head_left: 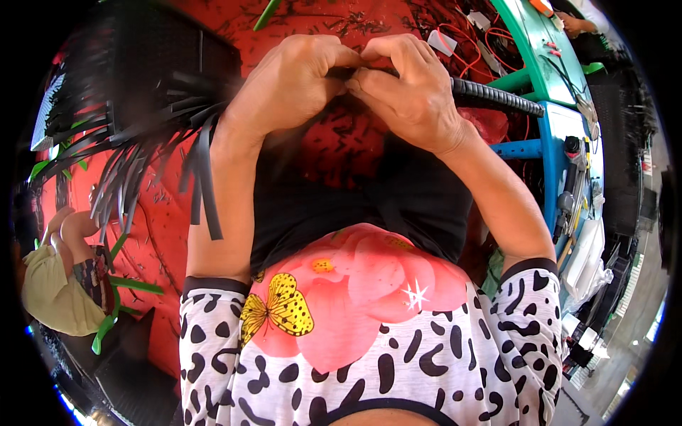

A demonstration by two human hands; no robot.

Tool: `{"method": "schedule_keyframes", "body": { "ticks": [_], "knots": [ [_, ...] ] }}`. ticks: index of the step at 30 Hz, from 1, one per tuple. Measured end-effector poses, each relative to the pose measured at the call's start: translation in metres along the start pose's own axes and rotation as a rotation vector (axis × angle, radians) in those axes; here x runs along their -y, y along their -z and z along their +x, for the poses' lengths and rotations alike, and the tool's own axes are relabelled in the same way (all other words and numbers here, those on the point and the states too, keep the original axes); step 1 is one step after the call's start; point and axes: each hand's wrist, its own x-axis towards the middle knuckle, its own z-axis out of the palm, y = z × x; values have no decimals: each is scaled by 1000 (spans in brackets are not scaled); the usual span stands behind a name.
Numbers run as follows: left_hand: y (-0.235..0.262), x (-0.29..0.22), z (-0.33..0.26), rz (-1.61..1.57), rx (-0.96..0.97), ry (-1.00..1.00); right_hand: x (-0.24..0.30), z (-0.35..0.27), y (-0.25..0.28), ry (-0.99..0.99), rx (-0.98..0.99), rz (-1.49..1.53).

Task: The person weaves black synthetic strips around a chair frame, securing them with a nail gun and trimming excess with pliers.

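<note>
Both hands meet at the upper middle, over my lap. My left hand (295,85) is closed, its fingertips pinching dark material. Opposite it, my right hand (412,89) is closed too, thumb and fingers on the same dark piece. From behind the right hand a black rod wrapped in ribbed strip (497,95) runs out to the right. What lies exactly between the fingertips is mostly hidden. Beside my left forearm, a bunch of loose flat black strips (202,181) fans out and hangs down.
A dark woven panel (174,60) stands at upper left. Black scraps litter the red floor (153,213). At right are a green table (529,50), a blue table (563,135) with tools, and orange cord (465,60). Another person (64,284) is at left; another hand (577,25) shows at upper right.
</note>
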Motion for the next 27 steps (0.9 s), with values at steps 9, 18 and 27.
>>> {"method": "schedule_keyframes", "body": {
  "ticks": [9, 18, 27],
  "knots": [
    [1, 8, -3, 47, 23, -38, 41, -9, -1, -277, -235, 665],
    [-11, 2, -8, 124, -58, -132, 64, -26, 7, -363, -255, 649],
    [-40, -15, -12, 113, -180, -91, 71, -42, 30, -398, -197, 561]
  ]
}}
